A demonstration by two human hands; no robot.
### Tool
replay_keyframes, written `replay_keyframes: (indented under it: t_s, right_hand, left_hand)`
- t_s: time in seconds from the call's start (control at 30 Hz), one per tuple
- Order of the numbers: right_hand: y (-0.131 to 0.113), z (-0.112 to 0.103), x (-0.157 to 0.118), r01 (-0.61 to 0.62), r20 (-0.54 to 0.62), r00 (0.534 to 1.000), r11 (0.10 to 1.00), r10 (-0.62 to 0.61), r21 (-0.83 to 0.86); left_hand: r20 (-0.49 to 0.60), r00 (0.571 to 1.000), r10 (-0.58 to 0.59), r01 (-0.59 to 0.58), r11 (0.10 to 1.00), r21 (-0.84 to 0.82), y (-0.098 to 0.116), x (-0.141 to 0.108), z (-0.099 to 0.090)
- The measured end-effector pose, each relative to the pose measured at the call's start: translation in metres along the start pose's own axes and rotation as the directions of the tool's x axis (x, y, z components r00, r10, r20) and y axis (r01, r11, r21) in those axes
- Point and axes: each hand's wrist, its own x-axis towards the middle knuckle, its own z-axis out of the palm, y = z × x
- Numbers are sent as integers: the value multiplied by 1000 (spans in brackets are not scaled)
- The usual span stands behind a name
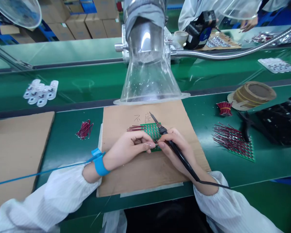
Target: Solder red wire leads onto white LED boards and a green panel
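Observation:
A green circuit board [150, 130] lies on a cardboard sheet [126, 170], with several dark red wires [135, 128] sticking out to its left. Over the board's near edge my left hand [135, 144] is closed, thumb and fingertips pinched together; what sits between them is too small to make out. My right hand [178, 147] holds a soldering iron [176, 150], its tip pointing up and away over the board. The right thumb and forefinger meet close to the left fingertips. A blue wrist strap [100, 163] with a cord circles my left wrist.
A clear fume hood [150, 81] hangs just beyond the board. Loose red wires [84, 129] lie at left. At right are a wired board [235, 142], a bundle of wires [225, 108], a solder spool [254, 94] and a black bag [281, 119]. A co-worker's hand [249, 24] shows across the bench.

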Motion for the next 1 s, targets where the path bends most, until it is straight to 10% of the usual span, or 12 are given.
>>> replay_keyframes:
  t_s: [0.43,1.0]
  right_hand:
    - [23,-31,-9,-180,-20,983,984,181,14]
    - [27,-34,-19,-220,-60,973,972,225,79]
  left_hand:
    - [-184,981,58,36,883,467,-12,16,-47]
    - [-79,982,169,-71,729,681,-21,18,-39]
